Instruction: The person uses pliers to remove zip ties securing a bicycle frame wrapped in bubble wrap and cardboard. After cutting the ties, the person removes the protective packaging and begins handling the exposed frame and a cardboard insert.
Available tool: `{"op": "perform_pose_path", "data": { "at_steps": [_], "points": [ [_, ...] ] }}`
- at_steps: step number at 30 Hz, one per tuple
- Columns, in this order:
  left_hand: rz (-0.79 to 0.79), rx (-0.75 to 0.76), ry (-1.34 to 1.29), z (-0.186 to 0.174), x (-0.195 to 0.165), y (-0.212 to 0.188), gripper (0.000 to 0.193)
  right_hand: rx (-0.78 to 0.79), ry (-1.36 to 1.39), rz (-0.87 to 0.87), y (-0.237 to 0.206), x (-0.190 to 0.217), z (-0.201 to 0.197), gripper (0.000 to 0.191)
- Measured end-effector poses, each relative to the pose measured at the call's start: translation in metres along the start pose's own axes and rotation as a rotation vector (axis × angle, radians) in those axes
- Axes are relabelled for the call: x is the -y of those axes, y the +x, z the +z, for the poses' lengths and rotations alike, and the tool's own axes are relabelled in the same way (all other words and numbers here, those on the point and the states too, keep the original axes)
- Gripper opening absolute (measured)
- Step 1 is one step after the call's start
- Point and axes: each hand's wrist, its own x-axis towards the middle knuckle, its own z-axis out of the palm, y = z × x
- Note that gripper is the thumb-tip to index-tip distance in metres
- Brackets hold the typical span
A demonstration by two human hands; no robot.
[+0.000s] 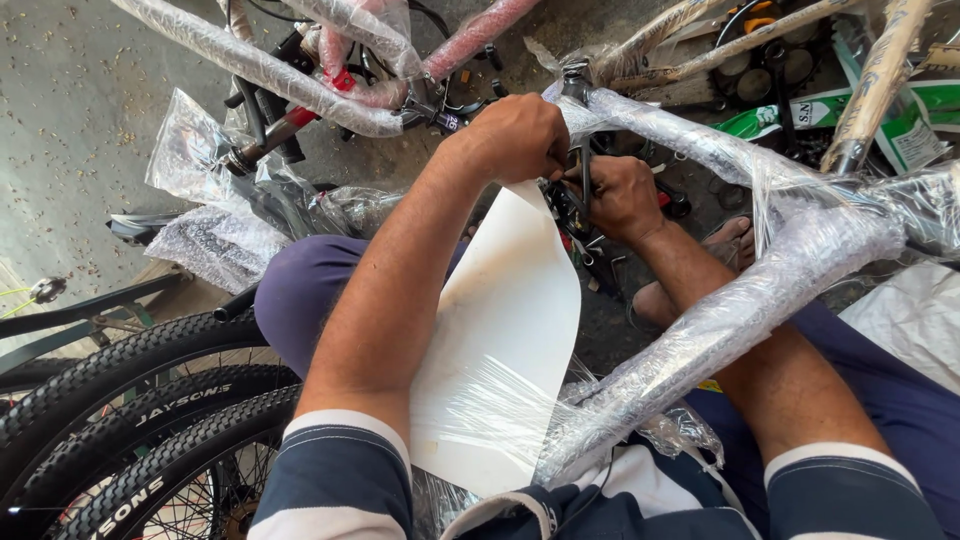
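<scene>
Here both hands meet at the joint of the plastic-wrapped grey bicycle frame: the left hand pinches a white plastic sheet while the right hand is clamped on a small black metal fitting (tubes slant toward the lap). A green-and-white sack lies at upper right.

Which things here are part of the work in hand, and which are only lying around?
In use:
- left hand
- right hand
- black bracket
- wrapped bicycle frame
- white sheet

Lying about:
- black tyres
- red wrapped frame
- green-and-white sack
</scene>
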Motion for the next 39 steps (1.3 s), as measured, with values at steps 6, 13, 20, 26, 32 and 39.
{"op": "perform_pose_path", "data": {
  "at_steps": [6,13,20,26,32,39],
  "points": [
    [-0.005,0.015,0.101,-0.004,-0.009,-0.003,0.016,-0.038,0.029,-0.081,0.002,-0.008,0.004,0.011],
    [0.025,0.023,0.085,-0.007,-0.005,0.000,0.016,0.022,-0.031,-0.028,0.004,-0.015,0.005,0.012],
    [0.092,-0.063,0.273,-0.005,-0.008,0.005,0.013,0.102,-0.034,0.116,0.011,-0.017,0.007,0.022],
    [0.067,0.000,0.196,-0.007,-0.001,0.002,0.014,-0.028,0.021,-0.084,0.009,0.004,-0.006,0.015],
    [0.143,-0.142,0.139,-0.004,0.000,0.008,0.013,-0.080,-0.046,0.018,0.015,0.025,-0.011,0.012],
    [0.166,-0.305,0.131,0.006,0.011,0.027,0.017,-0.071,0.067,0.181,0.011,0.000,0.000,0.024]
  ]
}}
